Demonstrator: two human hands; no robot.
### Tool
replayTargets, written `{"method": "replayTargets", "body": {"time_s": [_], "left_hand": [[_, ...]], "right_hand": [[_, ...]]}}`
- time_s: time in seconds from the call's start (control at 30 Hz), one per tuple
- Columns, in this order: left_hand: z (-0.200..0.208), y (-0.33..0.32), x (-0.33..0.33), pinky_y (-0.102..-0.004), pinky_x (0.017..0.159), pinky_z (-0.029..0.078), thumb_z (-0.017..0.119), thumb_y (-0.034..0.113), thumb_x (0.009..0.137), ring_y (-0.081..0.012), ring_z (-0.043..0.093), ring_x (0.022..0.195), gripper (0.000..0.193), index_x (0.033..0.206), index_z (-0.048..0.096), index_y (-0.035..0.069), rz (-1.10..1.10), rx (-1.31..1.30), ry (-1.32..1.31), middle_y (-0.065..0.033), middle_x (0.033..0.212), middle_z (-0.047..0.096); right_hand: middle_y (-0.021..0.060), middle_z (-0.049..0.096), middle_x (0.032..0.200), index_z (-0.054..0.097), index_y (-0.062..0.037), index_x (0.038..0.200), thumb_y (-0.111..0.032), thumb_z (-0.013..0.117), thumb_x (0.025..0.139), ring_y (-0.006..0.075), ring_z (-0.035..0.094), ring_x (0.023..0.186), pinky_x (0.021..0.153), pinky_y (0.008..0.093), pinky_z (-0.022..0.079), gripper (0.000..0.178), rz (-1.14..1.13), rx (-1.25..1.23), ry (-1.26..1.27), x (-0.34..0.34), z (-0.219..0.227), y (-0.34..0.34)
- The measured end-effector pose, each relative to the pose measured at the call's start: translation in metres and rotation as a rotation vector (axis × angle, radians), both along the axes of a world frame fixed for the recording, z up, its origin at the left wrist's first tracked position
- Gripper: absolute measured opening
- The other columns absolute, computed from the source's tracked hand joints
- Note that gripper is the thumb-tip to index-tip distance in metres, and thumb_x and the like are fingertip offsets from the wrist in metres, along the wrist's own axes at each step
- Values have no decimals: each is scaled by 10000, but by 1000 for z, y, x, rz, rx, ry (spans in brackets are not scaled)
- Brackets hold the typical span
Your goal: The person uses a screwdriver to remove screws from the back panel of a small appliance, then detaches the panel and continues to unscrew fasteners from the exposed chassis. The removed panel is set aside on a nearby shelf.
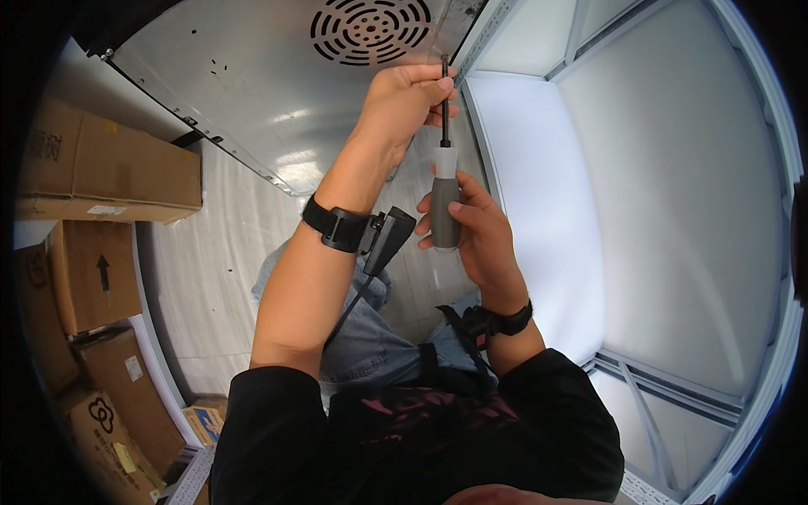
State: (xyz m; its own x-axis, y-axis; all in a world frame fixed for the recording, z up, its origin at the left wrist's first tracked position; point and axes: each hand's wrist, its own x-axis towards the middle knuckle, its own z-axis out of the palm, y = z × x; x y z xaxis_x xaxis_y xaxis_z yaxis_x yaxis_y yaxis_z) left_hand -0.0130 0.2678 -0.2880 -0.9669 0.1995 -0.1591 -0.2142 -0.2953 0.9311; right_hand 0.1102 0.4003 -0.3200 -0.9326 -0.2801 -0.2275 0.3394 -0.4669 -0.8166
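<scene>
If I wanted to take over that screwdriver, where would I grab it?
By the thick grey handle of the screwdriver, coming from the right, as the right hand does. It is round and wide enough for a full wrap. The left hand only steadies the thin dark shaft near the tip at the metal panel.

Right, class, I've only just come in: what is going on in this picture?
A person is working with a screwdriver at the edge of a metal panel with a round vent grille. The right hand grips the grey handle, while the left hand steadies the shaft near its tip. Cardboard boxes are stacked at the left.
</scene>
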Motion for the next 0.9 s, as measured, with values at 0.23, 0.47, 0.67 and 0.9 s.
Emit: {"method": "replayTargets", "body": {"time_s": [0.23,0.47,0.67,0.9], "left_hand": [[6,1,1,-229,572,459,708,224,812,-98,565,609,202,867,671,34,30,-225,62,-20,738,623],[6,-1,-2,-233,587,477,702,236,819,-85,541,596,200,826,678,37,-19,-232,93,-13,718,622],[5,-4,-2,-235,588,486,683,239,833,-88,565,605,193,805,683,48,-4,-185,83,-19,717,634],[5,-3,-6,-238,558,497,669,170,836,-84,569,585,151,753,677,44,-47,-397,178,-8,668,623]], "right_hand": [[92,554,959,377,-5,1300,-98,637,825,117,565,780,610,256,526,549,-47,478,61,-1,0,-9],[141,563,984,353,-4,1348,-189,530,883,175,594,758,615,324,553,531,-102,-94,29,5,-11,-18],[133,555,1001,329,-27,1353,-149,558,887,170,600,782,639,303,544,533,-119,255,99,10,-16,-19],[92,564,975,380,-27,1317,-206,646,840,118,588,799,629,277,507,575,-48,427,88,6,-36,-12]]}}
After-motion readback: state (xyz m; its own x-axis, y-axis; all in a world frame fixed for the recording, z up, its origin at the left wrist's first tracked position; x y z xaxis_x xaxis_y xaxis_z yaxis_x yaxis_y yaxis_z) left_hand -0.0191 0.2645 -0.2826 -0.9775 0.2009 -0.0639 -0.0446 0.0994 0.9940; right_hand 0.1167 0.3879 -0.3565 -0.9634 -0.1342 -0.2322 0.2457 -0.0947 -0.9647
